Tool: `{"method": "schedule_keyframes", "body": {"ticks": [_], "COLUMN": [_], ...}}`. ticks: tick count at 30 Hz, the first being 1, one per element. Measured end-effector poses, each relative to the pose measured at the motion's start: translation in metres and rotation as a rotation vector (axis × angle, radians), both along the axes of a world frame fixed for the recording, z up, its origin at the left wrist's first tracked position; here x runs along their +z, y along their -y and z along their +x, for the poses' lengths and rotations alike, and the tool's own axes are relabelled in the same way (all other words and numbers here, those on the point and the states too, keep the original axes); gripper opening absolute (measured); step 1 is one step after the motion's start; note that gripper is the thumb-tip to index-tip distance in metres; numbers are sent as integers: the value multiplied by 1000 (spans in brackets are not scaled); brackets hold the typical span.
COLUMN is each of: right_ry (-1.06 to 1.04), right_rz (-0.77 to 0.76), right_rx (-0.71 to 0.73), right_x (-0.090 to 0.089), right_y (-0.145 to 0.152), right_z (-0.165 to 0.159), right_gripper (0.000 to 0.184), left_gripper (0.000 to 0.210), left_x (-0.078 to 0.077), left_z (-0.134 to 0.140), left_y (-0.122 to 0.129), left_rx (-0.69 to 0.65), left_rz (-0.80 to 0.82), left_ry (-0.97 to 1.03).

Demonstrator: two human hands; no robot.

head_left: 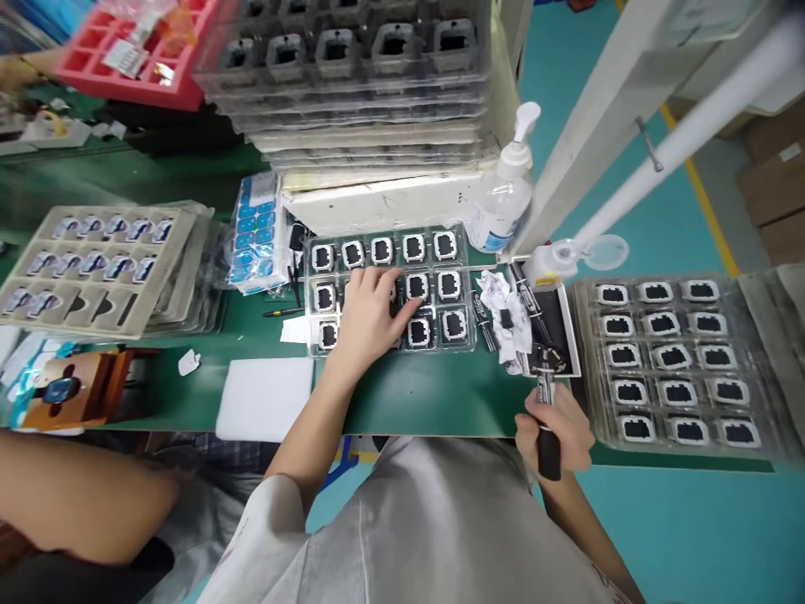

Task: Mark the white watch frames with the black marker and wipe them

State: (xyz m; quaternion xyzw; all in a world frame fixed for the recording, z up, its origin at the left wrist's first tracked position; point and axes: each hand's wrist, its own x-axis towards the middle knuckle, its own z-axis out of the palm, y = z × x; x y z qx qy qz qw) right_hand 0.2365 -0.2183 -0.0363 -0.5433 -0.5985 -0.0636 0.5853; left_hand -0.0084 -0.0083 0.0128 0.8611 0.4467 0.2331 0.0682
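A clear plastic tray (473,315) with rows of square silver-rimmed black frames lies in front of me. My left hand (371,315) rests palm down over its middle, fingers bent and the thumb spread away. The thumb tip is beside a square frame (416,286); the parts beneath my palm are hidden. Near the table's front edge, my right hand (563,428) is closed around a black marker pen (548,449), which points away from me. Just beyond it stands a small white-edged box (569,327) with more marker pens (532,302) and crumpled white tissue (503,306).
Stacked trays of frames (679,361) sit at the right, and a tall tray stack (371,92) at the back. A pump bottle (503,197) and a smaller bottle (553,262) stand by a white post (579,143). A white foam pad (264,398) lies left; a neighbour's arm (81,495) is beside me.
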Motion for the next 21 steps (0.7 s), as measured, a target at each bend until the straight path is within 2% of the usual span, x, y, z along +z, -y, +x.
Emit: {"method": "schedule_keyframes", "body": {"ticks": [2, 5, 9, 14, 18, 21], "right_ry": [-4, -65, -94, -80, -112, -106], "right_rz": [-7, -73, -182, -198, -193, -191], "right_rx": [22, 16, 13, 15, -49, -81], "right_x": [1, 1, 0, 1, 3, 2], "right_y": [-3, -5, -2, -1, -1, 0], "right_z": [-1, -6, -9, -9, -11, -10], "right_gripper": [25, 40, 44, 42, 38, 37], "left_gripper": [40, 36, 35, 25, 33, 32], "left_x": [7, 12, 5, -7, 7, 23], "left_z": [4, 8, 23, 41, 25, 5], "left_y": [-2, 3, 17, 25, 18, 13], "left_rx": [-55, -242, -396, -360, -337, -249], "left_rz": [-21, -115, -207, -279, -321, -433], "left_ry": [15, 75, 63, 96, 265, 547]}}
